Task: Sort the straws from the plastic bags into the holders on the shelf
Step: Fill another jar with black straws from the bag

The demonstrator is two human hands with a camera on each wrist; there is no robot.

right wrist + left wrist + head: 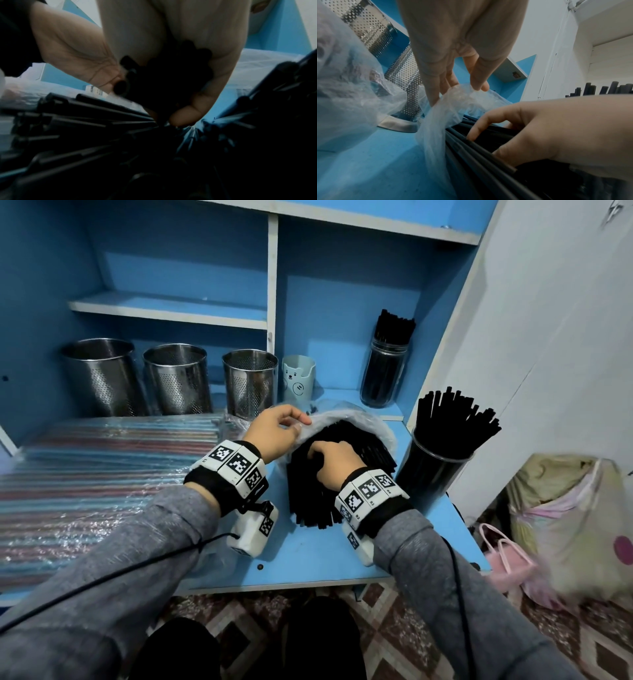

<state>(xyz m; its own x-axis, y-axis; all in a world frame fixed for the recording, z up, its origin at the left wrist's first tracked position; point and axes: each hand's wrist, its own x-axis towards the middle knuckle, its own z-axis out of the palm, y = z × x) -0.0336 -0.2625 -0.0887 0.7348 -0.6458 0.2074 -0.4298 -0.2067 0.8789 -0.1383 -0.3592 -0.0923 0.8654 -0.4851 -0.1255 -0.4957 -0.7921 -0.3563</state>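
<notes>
A pile of black straws (pixel 346 440) lies in a clear plastic bag (pixel 363 419) on the blue shelf (pixel 308 556). My left hand (pixel 274 429) pinches the bag's edge (pixel 453 94) and holds it up. My right hand (pixel 332 463) reaches into the pile and grips a bundle of black straws (pixel 164 83); the thumb (pixel 481 127) lies on the straws. Two clear holders hold black straws: one at the right front (pixel 435 470), one in the back compartment (pixel 383 374). Three perforated steel holders (pixel 178 378) stand at the back left.
A bag of coloured striped straws (pixel 85 484) covers the shelf's left part. A pale blue bear cup (pixel 296 381) stands beside the steel holders. A white wall (pixel 548 337) closes the right side; bags (pixel 565 518) lie on the floor below it.
</notes>
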